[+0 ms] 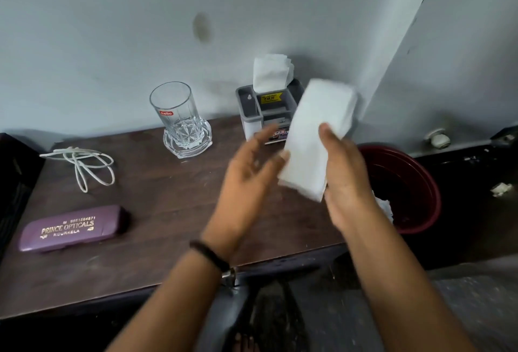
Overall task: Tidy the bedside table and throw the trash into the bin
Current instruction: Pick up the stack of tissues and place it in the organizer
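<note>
My right hand (346, 172) grips a stack of white paper napkins (316, 138), held upright above the right end of the dark wooden bedside table (157, 211). My left hand (249, 175) is beside it with fingers spread and relaxed, its fingertips at the stack's left edge. Behind the stack stands a grey organiser (252, 110) with more white napkins (270, 72) sticking up from it. A dark red bin (414, 183) sits on the floor right of the table, with white crumpled paper inside.
On the table are a clear glass (176, 116) on a glass coaster, a coiled white cable (81, 165) and a purple spectacle case (71, 228). A grey wall rises behind. Small white scraps lie on the dark ledge at far right.
</note>
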`<state>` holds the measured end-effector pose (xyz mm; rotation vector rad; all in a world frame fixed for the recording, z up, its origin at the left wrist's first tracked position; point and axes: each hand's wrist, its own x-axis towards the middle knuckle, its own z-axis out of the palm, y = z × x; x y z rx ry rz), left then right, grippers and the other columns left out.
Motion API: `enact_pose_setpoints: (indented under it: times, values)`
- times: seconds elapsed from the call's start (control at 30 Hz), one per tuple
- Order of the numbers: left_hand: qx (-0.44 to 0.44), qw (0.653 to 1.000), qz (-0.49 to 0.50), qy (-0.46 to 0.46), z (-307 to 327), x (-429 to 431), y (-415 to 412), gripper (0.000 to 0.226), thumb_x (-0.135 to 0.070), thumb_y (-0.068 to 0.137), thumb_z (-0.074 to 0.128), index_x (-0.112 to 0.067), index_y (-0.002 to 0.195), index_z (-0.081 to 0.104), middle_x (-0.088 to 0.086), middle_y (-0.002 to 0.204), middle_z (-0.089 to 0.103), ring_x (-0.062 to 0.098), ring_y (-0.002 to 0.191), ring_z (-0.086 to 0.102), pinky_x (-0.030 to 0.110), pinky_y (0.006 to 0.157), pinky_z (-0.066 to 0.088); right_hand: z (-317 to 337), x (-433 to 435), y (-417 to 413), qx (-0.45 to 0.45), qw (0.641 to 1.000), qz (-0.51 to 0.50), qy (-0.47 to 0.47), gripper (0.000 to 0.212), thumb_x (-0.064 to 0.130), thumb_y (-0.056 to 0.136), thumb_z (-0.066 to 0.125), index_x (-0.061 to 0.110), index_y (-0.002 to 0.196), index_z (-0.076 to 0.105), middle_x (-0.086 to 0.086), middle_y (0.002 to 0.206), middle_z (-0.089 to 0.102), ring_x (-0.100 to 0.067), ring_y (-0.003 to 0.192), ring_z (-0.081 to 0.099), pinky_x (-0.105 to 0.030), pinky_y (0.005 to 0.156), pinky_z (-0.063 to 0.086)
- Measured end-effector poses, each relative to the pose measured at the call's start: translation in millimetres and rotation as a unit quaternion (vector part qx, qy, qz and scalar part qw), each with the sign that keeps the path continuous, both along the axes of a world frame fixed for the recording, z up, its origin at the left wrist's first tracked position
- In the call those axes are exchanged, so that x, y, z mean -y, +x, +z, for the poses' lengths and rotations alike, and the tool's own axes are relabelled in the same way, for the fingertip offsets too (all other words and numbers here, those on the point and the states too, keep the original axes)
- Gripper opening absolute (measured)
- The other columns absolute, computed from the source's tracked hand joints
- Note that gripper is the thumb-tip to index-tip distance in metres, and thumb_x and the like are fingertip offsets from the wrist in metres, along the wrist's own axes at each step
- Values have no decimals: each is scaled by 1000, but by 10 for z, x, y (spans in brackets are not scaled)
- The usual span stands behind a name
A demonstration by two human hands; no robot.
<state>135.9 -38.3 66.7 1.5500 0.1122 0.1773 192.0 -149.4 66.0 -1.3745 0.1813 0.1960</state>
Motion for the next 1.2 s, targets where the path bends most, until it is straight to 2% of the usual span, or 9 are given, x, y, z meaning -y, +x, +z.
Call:
enact_pose_setpoints:
  times: [0.2,0.37,0.53,0.7,0.8,0.9,0.97,1.03,1.2]
  values:
    - [-17,990,-20,136,154,-408,897,14,-4,82,67,-1,96,66,9,81,67,7,71,61,18,70,51,310,-148,612,157,973,144,-92,14,22,99,46,24,103,59,4,93,67,-11,83,66,-37,78,56]
    - [7,967,81,241,85,-549,1370,16,-14,79,70,-1,74,63,12,71,62,15,66,52,26,64,46,224,-179,1088,210,916,179,-292,36,11,89,60,12,125,55,-4,115,65,-17,103,62,-25,89,50]
    - [24,943,93,320,-92,-565,1524,14,-13,79,67,-9,70,56,8,69,56,16,69,45,22,60,38,-45,-230,1315,246,844,124,-460,23,16,87,64,-2,100,63,-20,103,67,-31,96,64,-26,73,45]
    - [37,935,119,331,-157,-584,1508,21,-11,80,64,-6,100,67,-4,88,62,11,80,54,4,61,36,-166,-358,1347,296,806,123,-498,28,17,85,63,1,107,58,-18,109,65,-37,106,58,-40,90,44]
    - [34,923,110,368,-197,-642,1520,19,-16,79,65,-7,96,65,0,87,62,17,80,54,21,65,40,-186,-364,1334,311,778,140,-528,38,12,86,61,9,123,53,-11,121,58,-35,119,46,-29,89,32]
    - [37,916,107,385,-214,-685,1521,18,-23,80,66,-9,90,62,3,82,59,18,79,53,27,71,41,-189,-324,1319,310,786,143,-516,37,2,87,57,10,123,55,12,91,40,-32,118,36,-10,74,31]
    - [38,923,109,368,-205,-703,1522,21,-24,81,66,-10,96,64,-1,86,61,15,84,57,25,77,44,-156,-341,1320,319,772,161,-525,31,1,85,55,14,113,56,7,83,35,-36,117,34,-22,88,37]
    - [34,919,105,379,-192,-723,1535,19,-26,82,65,-11,92,65,-3,84,61,19,87,60,29,80,46,-117,-362,1364,303,747,182,-564,34,8,85,59,14,118,57,-8,104,49,-36,116,33,-33,97,34]
    - [-5,894,110,433,-156,-755,1598,16,-33,83,62,-19,77,59,2,82,61,27,87,60,37,78,46,-67,-390,1535,236,789,176,-539,47,39,85,64,22,127,52,-4,129,54,-27,129,34,-38,97,26]
